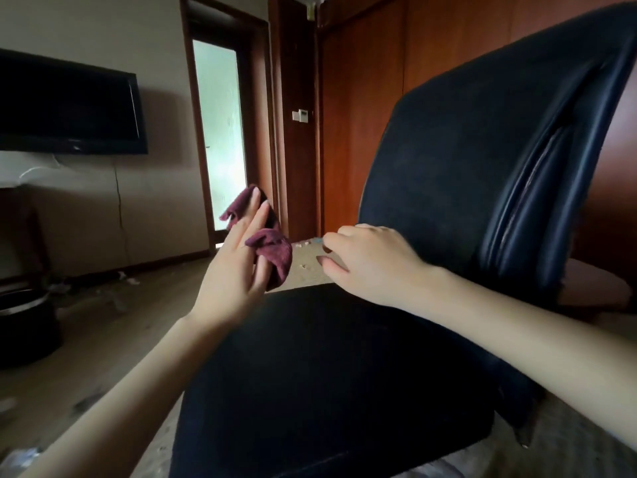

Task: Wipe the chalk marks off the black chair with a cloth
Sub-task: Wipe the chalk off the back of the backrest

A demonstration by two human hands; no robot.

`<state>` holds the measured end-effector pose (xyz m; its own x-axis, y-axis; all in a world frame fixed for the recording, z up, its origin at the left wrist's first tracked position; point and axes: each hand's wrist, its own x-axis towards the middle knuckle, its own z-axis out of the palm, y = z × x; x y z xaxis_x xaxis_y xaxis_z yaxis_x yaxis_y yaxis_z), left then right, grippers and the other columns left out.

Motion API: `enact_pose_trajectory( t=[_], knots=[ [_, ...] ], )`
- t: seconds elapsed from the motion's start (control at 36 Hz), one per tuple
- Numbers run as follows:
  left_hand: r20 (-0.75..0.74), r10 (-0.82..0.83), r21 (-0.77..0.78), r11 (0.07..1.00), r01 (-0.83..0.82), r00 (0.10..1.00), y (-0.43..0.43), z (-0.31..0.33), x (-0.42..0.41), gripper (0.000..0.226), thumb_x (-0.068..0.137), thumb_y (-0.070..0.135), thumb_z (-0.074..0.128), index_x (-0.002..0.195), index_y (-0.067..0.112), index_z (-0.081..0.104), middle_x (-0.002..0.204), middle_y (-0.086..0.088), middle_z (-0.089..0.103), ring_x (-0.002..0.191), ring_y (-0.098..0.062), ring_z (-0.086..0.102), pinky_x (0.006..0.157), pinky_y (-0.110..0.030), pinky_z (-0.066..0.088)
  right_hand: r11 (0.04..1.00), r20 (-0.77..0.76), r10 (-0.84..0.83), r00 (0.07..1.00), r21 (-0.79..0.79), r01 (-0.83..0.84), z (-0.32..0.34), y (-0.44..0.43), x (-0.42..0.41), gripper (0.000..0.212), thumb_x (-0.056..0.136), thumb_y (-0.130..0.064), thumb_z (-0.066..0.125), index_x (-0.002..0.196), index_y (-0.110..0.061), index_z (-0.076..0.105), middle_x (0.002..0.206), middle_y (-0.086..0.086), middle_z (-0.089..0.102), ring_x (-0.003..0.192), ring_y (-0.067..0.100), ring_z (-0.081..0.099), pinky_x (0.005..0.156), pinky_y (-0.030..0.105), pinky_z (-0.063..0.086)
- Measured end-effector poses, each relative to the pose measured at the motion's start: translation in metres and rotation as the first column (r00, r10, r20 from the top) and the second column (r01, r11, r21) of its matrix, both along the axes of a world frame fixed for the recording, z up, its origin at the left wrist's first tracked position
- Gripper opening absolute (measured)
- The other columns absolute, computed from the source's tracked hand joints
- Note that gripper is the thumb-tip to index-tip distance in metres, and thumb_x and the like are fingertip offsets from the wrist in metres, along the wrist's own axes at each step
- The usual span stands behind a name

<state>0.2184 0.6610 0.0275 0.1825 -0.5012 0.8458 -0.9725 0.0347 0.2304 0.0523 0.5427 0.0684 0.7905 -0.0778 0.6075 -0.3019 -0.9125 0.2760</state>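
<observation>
A dim room with a TV (69,105) on the wall. The black chair (344,357) stands in front. The left hand (238,267) holds the cloth (272,250) up beside it. The right hand (365,263), fingers curled, rests at the backrest's bottom edge. Chalk marks are hard to see.

A dark television (69,108) hangs on the pale wall (96,29). Daylight shows through a doorway (220,132) beside reddish wooden panelling (362,98). Debris litters the beige floor (103,322).

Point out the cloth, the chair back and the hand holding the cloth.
cloth (274,251): head view, lower fold.
chair back (448,160): head view, front padding.
left hand (238,267): head view, back of hand.
</observation>
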Motion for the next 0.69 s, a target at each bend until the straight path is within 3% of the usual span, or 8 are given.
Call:
enact_pose_trajectory(
  t=[0.14, 0.28, 0.36, 0.53, 0.56, 0.61, 0.64, 0.69],
  knots=[
    [-0.022, 0.002, 0.041, 0.999, -0.001, 1.0, -0.003, -0.015, 0.007, 0.064, 0.091, 0.039, 0.026, 0.15, 0.017, 0.022, 0.159, 0.011, 0.006, 0.139, 0.012, 0.004, 0.105, 0.001, 0.006, 0.999, -0.039, -0.007, 0.999, 0.043, 0.009, -0.016, -0.004, 0.019, 0.034, 0.098, -0.04, 0.039, 0.121, -0.019, 0.053, 0.111, 0.0, 0.061, 0.101, 0.02, 0.058, 0.079, 0.035, 0.047],
    [-0.138, -0.084, 0.009, 0.996, 0.086, 0.987, -0.015, -0.026, 0.005, 0.056, 0.092, 0.033, 0.034, 0.147, 0.027, 0.025, 0.158, 0.016, 0.01, 0.14, 0.012, 0.006, 0.11, -0.004, 0.007, 0.973, -0.067, 0.054, 0.996, 0.229, -0.037, -0.026, -0.01, 0.026, 0.053, 0.094, -0.049, 0.049, 0.14, -0.025, 0.038, 0.141, -0.005, 0.046, 0.124, 0.019, 0.049, 0.093, 0.039, 0.046],
    [-0.217, -0.137, -0.026, 0.991, 0.135, 0.967, -0.025, -0.029, 0.003, 0.052, 0.092, 0.027, 0.036, 0.143, 0.032, 0.029, 0.156, 0.017, 0.018, 0.141, 0.009, 0.011, 0.114, -0.012, 0.009, 0.938, -0.037, 0.125, 0.992, 0.331, -0.105, -0.031, -0.008, 0.034, 0.054, 0.091, -0.048, 0.053, 0.139, -0.029, 0.035, 0.135, -0.004, 0.05, 0.116, 0.018, 0.053, 0.088, 0.038, 0.05],
    [-0.423, -0.207, -0.126, 0.978, 0.168, 0.882, -0.043, -0.03, 0.003, 0.044, 0.099, 0.015, 0.039, 0.139, 0.033, 0.035, 0.149, 0.011, 0.037, 0.138, -0.003, 0.029, 0.117, -0.031, 0.023, 0.893, 0.072, 0.178, 0.981, 0.408, -0.192, -0.032, -0.007, 0.062, 0.03, 0.092, -0.032, 0.054, 0.119, -0.022, 0.05, 0.114, -0.002, 0.059, 0.101, 0.022, 0.058, 0.079, 0.034, 0.049],
    [-0.477, -0.205, -0.141, 0.978, 0.156, 0.855, -0.047, -0.027, 0.004, 0.039, 0.1, 0.015, 0.039, 0.135, 0.029, 0.043, 0.142, 0.007, 0.046, 0.133, -0.007, 0.038, 0.113, -0.031, 0.029, 0.892, 0.091, 0.172, 0.981, 0.409, -0.195, -0.03, -0.009, 0.068, 0.025, 0.093, -0.029, 0.053, 0.115, -0.019, 0.052, 0.109, -0.002, 0.059, 0.098, 0.022, 0.058, 0.074, 0.031, 0.046],
    [-0.547, -0.194, -0.161, 0.979, 0.125, 0.815, -0.054, -0.022, 0.009, 0.021, 0.1, 0.014, 0.039, 0.106, 0.023, 0.056, 0.111, 0.002, 0.062, 0.107, -0.011, 0.056, 0.091, -0.023, 0.043, 0.874, 0.132, 0.155, 0.979, 0.444, -0.199, -0.029, -0.014, 0.08, 0.019, 0.093, -0.026, 0.053, 0.11, -0.017, 0.055, 0.105, -0.001, 0.059, 0.093, 0.021, 0.058, 0.07, 0.029, 0.043],
    [-0.565, -0.192, -0.179, 0.978, 0.108, 0.802, -0.059, -0.018, 0.013, 0.021, 0.1, 0.013, 0.039, 0.094, 0.024, 0.056, 0.097, 0.004, 0.063, 0.092, -0.009, 0.058, 0.078, -0.018, 0.043, 0.85, 0.158, 0.143, 0.977, 0.486, -0.204, -0.029, -0.017, 0.086, 0.019, 0.092, -0.025, 0.054, 0.109, -0.016, 0.057, 0.106, 0.0, 0.061, 0.092, 0.02, 0.058, 0.071, 0.031, 0.046],
    [-0.588, -0.214, -0.205, 0.972, 0.112, 0.78, -0.067, -0.013, 0.022, 0.024, 0.099, 0.013, 0.041, 0.087, 0.028, 0.056, 0.085, 0.008, 0.062, 0.076, -0.001, 0.058, 0.066, -0.012, 0.043, 0.773, 0.234, 0.115, 0.965, 0.589, -0.235, -0.03, -0.028, 0.103, 0.017, 0.091, -0.02, 0.055, 0.106, -0.015, 0.062, 0.1, 0.002, 0.066, 0.088, 0.019, 0.061, 0.075, 0.035, 0.052]
  ],
)
